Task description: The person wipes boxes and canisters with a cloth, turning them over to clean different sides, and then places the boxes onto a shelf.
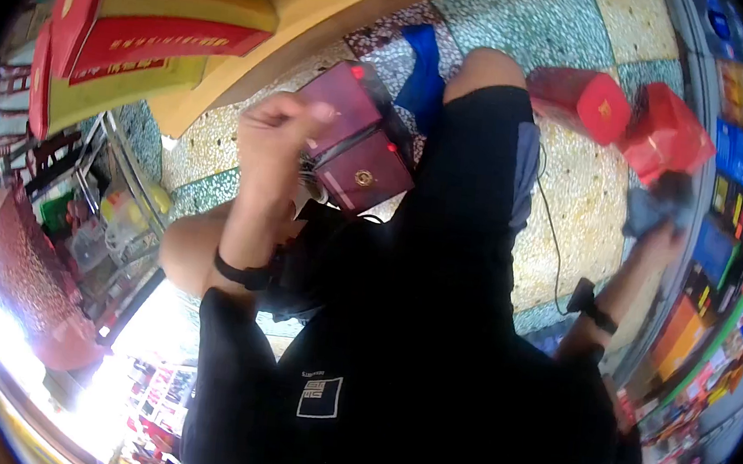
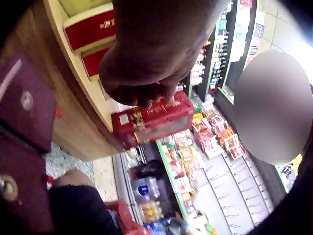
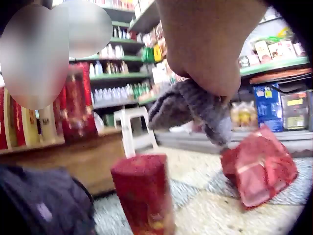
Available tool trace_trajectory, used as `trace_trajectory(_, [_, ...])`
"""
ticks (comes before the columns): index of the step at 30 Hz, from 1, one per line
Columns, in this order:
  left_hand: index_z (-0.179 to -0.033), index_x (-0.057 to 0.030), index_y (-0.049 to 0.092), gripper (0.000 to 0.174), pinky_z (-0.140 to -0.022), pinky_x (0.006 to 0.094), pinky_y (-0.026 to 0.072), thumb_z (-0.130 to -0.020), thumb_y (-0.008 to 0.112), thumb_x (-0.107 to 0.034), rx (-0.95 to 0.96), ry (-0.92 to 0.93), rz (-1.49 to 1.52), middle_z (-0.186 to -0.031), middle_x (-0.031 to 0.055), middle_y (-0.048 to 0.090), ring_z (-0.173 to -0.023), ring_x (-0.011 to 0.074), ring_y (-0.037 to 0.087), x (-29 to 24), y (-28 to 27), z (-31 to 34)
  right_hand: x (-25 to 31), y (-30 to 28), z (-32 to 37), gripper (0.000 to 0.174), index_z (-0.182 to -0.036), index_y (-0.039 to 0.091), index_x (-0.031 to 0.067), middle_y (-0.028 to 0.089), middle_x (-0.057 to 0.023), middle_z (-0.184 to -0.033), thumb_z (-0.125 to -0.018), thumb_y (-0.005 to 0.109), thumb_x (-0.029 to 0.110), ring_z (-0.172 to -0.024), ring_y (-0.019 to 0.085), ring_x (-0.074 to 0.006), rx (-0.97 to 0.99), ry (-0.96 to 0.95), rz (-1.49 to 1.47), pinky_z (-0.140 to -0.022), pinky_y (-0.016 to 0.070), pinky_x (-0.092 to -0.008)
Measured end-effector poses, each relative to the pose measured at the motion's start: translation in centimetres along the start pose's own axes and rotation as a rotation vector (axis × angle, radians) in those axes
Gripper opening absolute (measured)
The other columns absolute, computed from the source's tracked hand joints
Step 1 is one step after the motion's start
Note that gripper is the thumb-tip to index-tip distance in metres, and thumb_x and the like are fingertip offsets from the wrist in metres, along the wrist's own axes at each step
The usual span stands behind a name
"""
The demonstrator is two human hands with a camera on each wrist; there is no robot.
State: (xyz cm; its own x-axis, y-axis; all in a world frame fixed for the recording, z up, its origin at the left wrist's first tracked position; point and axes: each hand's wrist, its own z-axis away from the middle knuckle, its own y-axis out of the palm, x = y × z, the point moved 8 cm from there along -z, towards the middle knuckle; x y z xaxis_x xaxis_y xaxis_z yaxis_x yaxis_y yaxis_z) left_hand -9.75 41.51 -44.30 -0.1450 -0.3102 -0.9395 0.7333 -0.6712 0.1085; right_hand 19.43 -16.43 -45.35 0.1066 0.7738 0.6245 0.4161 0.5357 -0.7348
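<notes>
My right hand [image 1: 659, 244] is out at the far right, gripping a grey cloth [image 3: 193, 110] that hangs from its fingers in the right wrist view. My left hand [image 1: 278, 134] is raised at the left with its fingers loosely curled and nothing seen in them. Below it, two maroon boxes [image 1: 364, 176] with red tabs lie side by side near my knee. In the left wrist view the left hand [image 2: 146, 68] overlaps a red box [image 2: 156, 120] behind it. A red canister [image 3: 142, 191] and a red bag [image 3: 264, 169] stand on the floor near the right hand.
A wooden counter [image 1: 321, 17] with red and gold boxes [image 1: 153, 41] runs along the upper left. Blue cloth [image 1: 422, 76] lies on the terrazzo floor. Stocked shelves [image 1: 708, 264] line the right side. A white stool [image 3: 134, 128] stands behind the canister, and a thin cable [image 1: 554, 241] crosses the floor.
</notes>
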Motion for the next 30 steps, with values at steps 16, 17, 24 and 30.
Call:
trace_trajectory(16, [-0.152, 0.001, 0.026, 0.113, -0.113, 0.0469, 0.0347, -0.065, 0.091, -0.031, 0.264, 0.184, -1.388, -0.149, 0.0308, 0.035, -0.138, 0.0445, 0.038, 6.1, -3.2, -0.8, 16.4, 9.9, 17.0, 0.033, -0.114, 0.064, 0.0045, 0.065, -0.0178, -0.116, -0.083, 0.072, 0.006, -0.106, 0.064, -0.03, 0.854, -0.564, -0.585, -0.094, 0.0496, -0.0381])
trace_trajectory(17, [-0.153, 0.0004, 0.025, 0.114, -0.114, 0.046, 0.034, -0.065, 0.09, -0.032, 0.287, 0.196, -1.431, -0.151, 0.0294, 0.034, -0.139, 0.043, 0.037, 6.7, -2.7, -1.0, 20.0, 11.3, 21.1, 0.048, -0.121, 0.062, 0.0071, 0.059, -0.019, -0.125, -0.076, 0.079, 0.012, -0.117, 0.058, -0.0349, 1.207, -0.634, -0.572, -0.1, 0.0468, -0.0434])
trace_trajectory(24, [-0.154, -0.0041, 0.028, 0.116, -0.11, 0.0498, 0.0388, -0.062, 0.088, -0.039, 0.29, 0.252, -1.519, -0.149, 0.0257, 0.037, -0.135, 0.0454, 0.04, 6.4, -3.3, -2.9, 26.5, 17.1, 38.3, 0.078, -0.144, 0.044, 0.0051, 0.035, -0.0234, -0.151, -0.074, 0.077, 0.019, -0.14, 0.033, -0.0459, 1.369, -1.501, -0.154, -0.109, 0.035, -0.0587])
trace_trajectory(30, [-0.158, -0.0141, 0.018, 0.124, -0.11, 0.056, 0.038, -0.057, 0.086, -0.036, 0.262, 0.217, -1.664, -0.152, 0.0225, 0.033, -0.136, 0.0487, 0.036, 6.8, -4.0, -3.5, 25.5, 16.4, 39.8, 0.056, -0.142, 0.048, 0.006, 0.044, -0.0212, -0.142, -0.088, 0.059, 0.019, -0.132, 0.04, -0.0408, 1.127, -1.612, -0.105, -0.108, 0.0367, -0.0533])
